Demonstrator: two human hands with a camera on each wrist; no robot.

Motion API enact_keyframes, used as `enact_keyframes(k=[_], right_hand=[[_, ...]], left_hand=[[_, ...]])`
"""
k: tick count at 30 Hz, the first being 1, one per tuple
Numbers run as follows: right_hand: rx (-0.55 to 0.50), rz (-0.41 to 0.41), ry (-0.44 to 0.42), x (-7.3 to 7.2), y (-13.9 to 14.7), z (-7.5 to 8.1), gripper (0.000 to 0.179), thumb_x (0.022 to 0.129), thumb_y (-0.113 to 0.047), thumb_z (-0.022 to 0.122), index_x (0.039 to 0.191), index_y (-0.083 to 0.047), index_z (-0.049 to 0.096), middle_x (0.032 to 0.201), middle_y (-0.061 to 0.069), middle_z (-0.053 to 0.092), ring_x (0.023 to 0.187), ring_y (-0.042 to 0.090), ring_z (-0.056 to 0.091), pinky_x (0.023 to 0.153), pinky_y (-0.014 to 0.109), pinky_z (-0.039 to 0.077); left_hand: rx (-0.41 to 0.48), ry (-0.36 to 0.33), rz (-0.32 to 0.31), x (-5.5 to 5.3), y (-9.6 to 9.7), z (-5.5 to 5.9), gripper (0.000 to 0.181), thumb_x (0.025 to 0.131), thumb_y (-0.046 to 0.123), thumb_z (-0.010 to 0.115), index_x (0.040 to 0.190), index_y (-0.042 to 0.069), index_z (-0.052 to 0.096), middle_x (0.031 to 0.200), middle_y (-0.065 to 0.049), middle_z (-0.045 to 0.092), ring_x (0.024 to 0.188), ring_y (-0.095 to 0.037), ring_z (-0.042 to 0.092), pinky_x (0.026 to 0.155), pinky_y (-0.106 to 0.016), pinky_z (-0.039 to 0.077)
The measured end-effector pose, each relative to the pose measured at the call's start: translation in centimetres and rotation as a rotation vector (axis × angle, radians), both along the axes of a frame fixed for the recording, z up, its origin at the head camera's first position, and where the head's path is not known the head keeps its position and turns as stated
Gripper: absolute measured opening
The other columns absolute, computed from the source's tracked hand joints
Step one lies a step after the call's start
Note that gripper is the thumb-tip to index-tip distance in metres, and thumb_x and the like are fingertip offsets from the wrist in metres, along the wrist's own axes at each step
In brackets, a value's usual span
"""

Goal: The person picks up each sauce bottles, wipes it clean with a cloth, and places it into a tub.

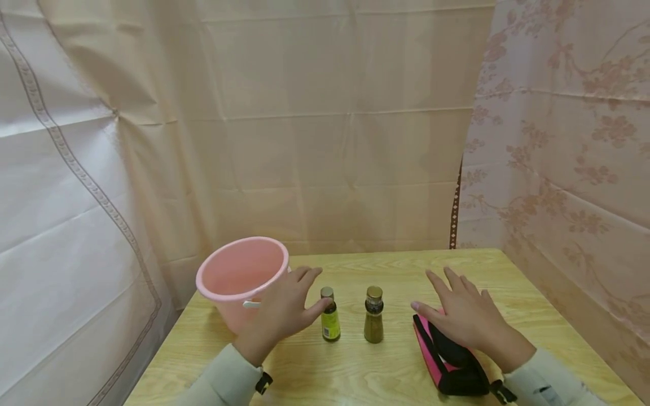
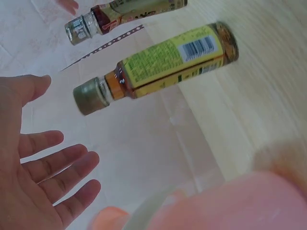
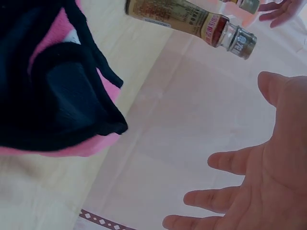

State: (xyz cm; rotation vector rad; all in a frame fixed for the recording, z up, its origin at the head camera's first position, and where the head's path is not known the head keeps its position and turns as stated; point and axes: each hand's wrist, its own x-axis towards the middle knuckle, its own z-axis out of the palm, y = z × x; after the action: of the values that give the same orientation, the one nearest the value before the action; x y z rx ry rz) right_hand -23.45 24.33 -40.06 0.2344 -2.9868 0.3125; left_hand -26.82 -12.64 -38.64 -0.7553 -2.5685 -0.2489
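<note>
My left hand (image 1: 284,307) hovers with fingers spread between the pink bucket (image 1: 223,307) and a small bottle with a yellow-green label (image 1: 330,324). Its thumb overlaps that bottle's neck in the head view, but the left wrist view shows a gap between the hand and the bottle (image 2: 168,60). Right of it stands a second bottle (image 1: 373,327), brownish with a gold cap, upright. Over a pink and black fabric item (image 1: 457,372), partly hidden, my right hand (image 1: 464,313) is held with fingers apart. Nothing is in either palm.
Everything stands on a light wooden table (image 1: 315,372). A beige cloth (image 1: 330,141) hangs behind its far edge, with a floral cloth (image 1: 574,169) on the right and a white one (image 1: 61,225) on the left. The bucket has a white handle (image 1: 251,304).
</note>
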Motion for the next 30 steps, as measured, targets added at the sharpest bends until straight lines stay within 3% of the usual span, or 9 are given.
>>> enact_keyframes(k=[3,11,16,22,30], right_hand=[[-0.005,-0.002,-0.009,0.2,0.1,-0.5,0.104,0.088,-0.091,0.029,0.162,-0.018,0.034,0.164,0.032,0.028,0.139,0.065,0.035,0.095,0.089,0.025],[-0.022,-0.001,-0.022,0.6,0.4,-1.7,0.102,0.090,-0.089,0.030,0.162,-0.016,0.035,0.162,0.033,0.030,0.136,0.065,0.039,0.091,0.087,0.030],[-0.032,-0.011,-0.009,0.9,0.5,-2.6,0.100,0.091,-0.086,0.035,0.161,-0.014,0.036,0.160,0.034,0.033,0.134,0.065,0.042,0.091,0.086,0.033],[-0.038,-0.037,-0.047,0.7,0.7,-3.5,0.109,0.087,-0.091,0.033,0.162,-0.013,0.033,0.160,0.036,0.030,0.133,0.066,0.041,0.088,0.084,0.037],[-0.068,-0.058,-0.086,0.7,0.7,-4.9,0.107,0.089,-0.085,0.045,0.161,-0.007,0.034,0.159,0.040,0.027,0.129,0.068,0.043,0.083,0.081,0.044]], left_hand=[[0.030,-0.036,0.021,0.0,0.3,-0.5,0.067,0.095,0.058,0.068,0.147,0.018,0.056,0.138,-0.006,0.064,0.120,-0.028,0.066,0.096,-0.048,0.055],[0.138,0.002,0.033,-0.6,0.9,-2.3,0.060,0.092,0.052,0.074,0.139,0.015,0.064,0.125,-0.003,0.071,0.108,-0.023,0.070,0.087,-0.043,0.058],[0.217,-0.022,0.035,-1.0,1.3,-3.3,0.057,0.092,0.051,0.075,0.137,0.017,0.065,0.120,-0.001,0.072,0.102,-0.018,0.071,0.081,-0.038,0.058],[0.274,-0.010,0.034,-1.1,1.5,-4.0,0.052,0.091,0.049,0.077,0.130,0.016,0.068,0.114,-0.001,0.073,0.096,-0.018,0.071,0.076,-0.035,0.056],[0.367,-0.051,0.049,-0.9,1.8,-4.6,0.043,0.090,0.045,0.079,0.123,0.018,0.071,0.112,0.002,0.074,0.097,-0.013,0.072,0.078,-0.033,0.058]])
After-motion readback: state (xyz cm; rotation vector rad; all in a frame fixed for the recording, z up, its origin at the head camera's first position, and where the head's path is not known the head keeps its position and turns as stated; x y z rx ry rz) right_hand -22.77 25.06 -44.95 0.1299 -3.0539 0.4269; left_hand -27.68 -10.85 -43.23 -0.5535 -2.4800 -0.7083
